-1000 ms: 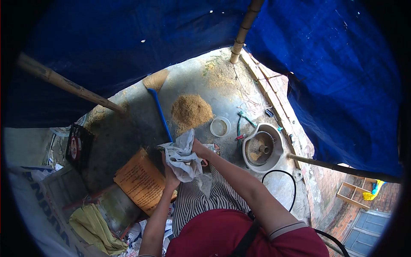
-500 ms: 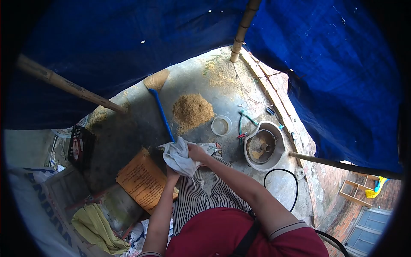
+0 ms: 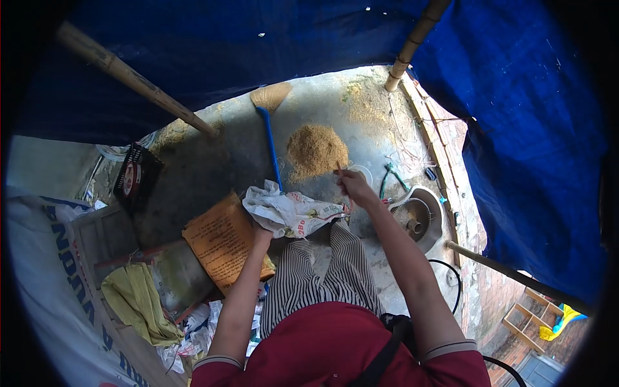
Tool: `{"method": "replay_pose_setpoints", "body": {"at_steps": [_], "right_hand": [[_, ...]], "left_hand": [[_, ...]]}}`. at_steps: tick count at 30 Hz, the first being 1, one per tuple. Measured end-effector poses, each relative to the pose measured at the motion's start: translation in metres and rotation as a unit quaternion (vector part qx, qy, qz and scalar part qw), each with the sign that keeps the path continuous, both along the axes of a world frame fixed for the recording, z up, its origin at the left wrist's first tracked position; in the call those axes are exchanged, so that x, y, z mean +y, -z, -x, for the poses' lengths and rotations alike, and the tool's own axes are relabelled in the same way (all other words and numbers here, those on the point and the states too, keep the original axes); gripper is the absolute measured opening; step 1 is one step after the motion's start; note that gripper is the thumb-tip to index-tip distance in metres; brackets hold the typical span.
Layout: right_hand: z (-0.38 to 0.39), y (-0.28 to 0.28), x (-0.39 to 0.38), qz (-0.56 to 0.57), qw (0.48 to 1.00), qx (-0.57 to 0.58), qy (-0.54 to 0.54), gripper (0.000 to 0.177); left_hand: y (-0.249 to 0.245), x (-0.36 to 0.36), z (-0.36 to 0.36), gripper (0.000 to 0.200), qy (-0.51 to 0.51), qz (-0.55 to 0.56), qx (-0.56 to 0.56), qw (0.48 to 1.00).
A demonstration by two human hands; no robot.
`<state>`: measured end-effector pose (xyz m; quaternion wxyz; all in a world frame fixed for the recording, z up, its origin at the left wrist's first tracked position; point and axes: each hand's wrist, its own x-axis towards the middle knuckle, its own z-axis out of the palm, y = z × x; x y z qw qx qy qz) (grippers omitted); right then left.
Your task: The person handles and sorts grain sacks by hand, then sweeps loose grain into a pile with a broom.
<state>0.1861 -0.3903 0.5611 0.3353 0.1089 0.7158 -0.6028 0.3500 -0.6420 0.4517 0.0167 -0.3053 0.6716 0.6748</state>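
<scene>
White printed sack [image 3: 293,213] lay bunched just below the husk pile [image 3: 316,151], our left hand [image 3: 261,233] clenched on its underside to keep it gathered; our right hand [image 3: 351,185], nearer the pile, pinched a thin stick [image 3: 338,169].

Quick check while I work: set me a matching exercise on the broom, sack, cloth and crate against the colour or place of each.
Things:
1. broom
2. sack
3. cloth
4. crate

Descriptions:
A. yellow-green, crumpled at lower left
B. black, on the left near the foot of the bamboo pole
C. blue handle, lying beside the husk pile
D. white, gripped by the left hand

Pairs: 1-C; 2-D; 3-A; 4-B
</scene>
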Motion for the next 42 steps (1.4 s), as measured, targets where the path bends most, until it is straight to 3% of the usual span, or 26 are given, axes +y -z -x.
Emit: {"method": "replay_pose_setpoints", "body": {"at_steps": [2,5,8,9,10,12,16,17,18,19,20,21,23,25,27,28,30,31,32,34,35,39,40,41,42], "right_hand": [[-0.012,0.004,-0.015,0.047,0.998,0.013,0.032,0.032],[-0.028,-0.006,-0.035,-0.084,0.99,0.087,-0.071,0.026],[-0.044,0.024,-0.049,-0.102,0.988,0.1,-0.055,0.023],[-0.048,0.03,-0.056,-0.052,0.997,0.025,-0.045,0.022],[-0.054,0.035,-0.063,-0.051,0.997,0.025,-0.047,0.022],[-0.072,0.06,-0.075,0.069,0.996,-0.064,0.002,0.024],[-0.098,0.115,-0.085,0.047,0.996,-0.023,-0.076,0.021],[-0.098,0.119,-0.08,0.026,0.985,0.044,-0.165,0.021],[-0.098,0.121,-0.077,0.006,0.961,0.11,-0.253,0.022],[-0.097,0.115,-0.076,0.007,0.96,0.11,-0.256,0.022],[-0.098,0.108,-0.076,0.094,0.983,-0.047,-0.151,0.022],[-0.098,0.102,-0.077,0.177,0.963,-0.202,-0.038,0.023],[-0.094,0.098,-0.08,0.166,0.964,-0.207,-0.034,0.024],[-0.093,0.101,-0.079,0.154,0.965,-0.212,-0.031,0.024],[-0.091,0.112,-0.08,0.163,0.974,-0.099,-0.125,0.024],[-0.09,0.11,-0.079,0.163,0.974,-0.1,-0.123,0.024],[-0.079,0.061,-0.085,0.08,0.986,0.062,-0.135,0.025],[-0.069,0.048,-0.079,0.039,0.988,-0.049,-0.138,0.026],[-0.065,0.047,-0.071,0.038,0.989,-0.05,-0.137,0.026],[-0.059,0.044,-0.057,0.062,0.995,-0.034,-0.076,0.025],[-0.058,0.045,-0.052,0.069,0.995,-0.045,-0.054,0.025],[-0.06,0.048,-0.052,0.008,0.997,0.063,-0.041,0.024],[-0.063,0.042,-0.051,-0.085,0.984,0.151,-0.033,0.024],[-0.066,0.041,-0.049,-0.177,0.955,0.236,-0.024,0.024],[-0.068,0.045,-0.045,-0.178,0.955,0.236,-0.022,0.024]], "left_hand": [[-0.001,0.004,-0.001,0.066,0.001,-0.038,0.02,0.999],[-0.001,0.01,-0.013,0.067,-0.001,-0.093,0.043,0.995],[-0.003,0.018,-0.024,0.068,-0.003,-0.147,0.067,0.987],[-0.003,0.02,-0.027,0.068,-0.003,-0.165,0.077,0.983],[-0.004,0.023,-0.029,0.069,-0.003,-0.182,0.086,0.979],[-0.006,0.026,-0.032,0.069,-0.002,-0.216,0.104,0.971],[-0.029,0.032,-0.038,0.07,-0.002,-0.268,0.126,0.955],[-0.069,0.031,-0.035,0.073,0.061,-0.02,0.131,0.989],[-0.092,0.031,-0.034,0.075,0.119,0.23,0.127,0.957],[-0.085,0.031,-0.033,0.077,0.13,0.24,0.132,0.953],[-0.078,0.03,-0.033,0.077,0.127,0.241,0.131,0.953],[-0.07,0.029,-0.033,0.074,0.15,0.229,0.126,0.954],[-0.058,0.027,-0.034,0.072,0.171,0.215,0.122,0.954],[-0.049,0.02,-0.039,0.067,0.281,0.2,0.098,0.934],[-0.062,0.023,-0.031,0.064,0.233,0.192,0.118,0.946],[-0.072,0.026,-0.027,0.061,0.186,0.181,0.135,0.956],[-0.09,0.03,-0.015,0.056,0.144,0.169,0.161,0.962],[-0.095,0.031,-0.009,0.052,0.097,0.157,0.188,0.965],[-0.096,0.029,-0.003,0.052,0.098,0.156,0.187,0.965],[-0.098,0.029,0.01,0.043,0.007,0.002,0.171,0.985],[-0.094,0.024,0.014,0.037,0.086,0.242,0.133,0.957],[-0.066,0.022,0.028,0.044,0.054,0.326,0.111,0.937],[-0.059,0.02,0.029,0.044,0.056,0.325,0.111,0.938],[-0.06,0.019,0.032,0.052,0.066,0.311,0.034,0.947],[-0.062,0.017,0.035,0.06,0.076,0.297,-0.042,0.951]]}}
